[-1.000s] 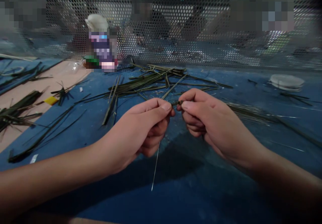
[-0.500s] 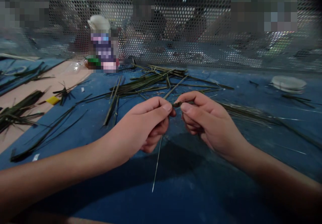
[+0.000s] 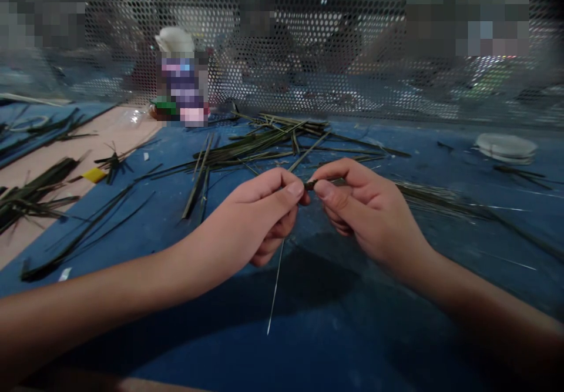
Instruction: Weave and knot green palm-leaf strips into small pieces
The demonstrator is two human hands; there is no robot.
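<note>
In the head view, a small, dark green twisted strip (image 3: pixel 310 186) is held in the middle, above the blue tabletop (image 3: pixel 374 345), between the two hands. One end is pinched between the thumb and the forefinger of the left hand (image 3: pixel 264 210), and the other end is pinched in the same manner by the right hand (image 3: pixel 365 204); the remaining fingers of both hands are curled inward. Because the piece is so thin and short, it can be judged very light, rather stiff along its length but easily bent, and perhaps liable to split if it is twisted too hard. It is best taken close to its ends, with the soft part of the fingertips, so that the twist is not loosened. Below the left hand a fine, shiny wire (image 3: pixel 275 289) is seen, straight and probably springy; whether it is joined to the strip cannot be told, as the fingers hide this. Behind the hands, flat, narrow, dry-looking green strips (image 3: pixel 259 142) are heaped crosswise, and to the right a long bundle (image 3: pixel 440 198) is mixed with bright thin threads. A round, smooth, whitish disc (image 3: pixel 506 147) is laid farther back, before a perforated metal screen (image 3: pixel 308 4).
</note>
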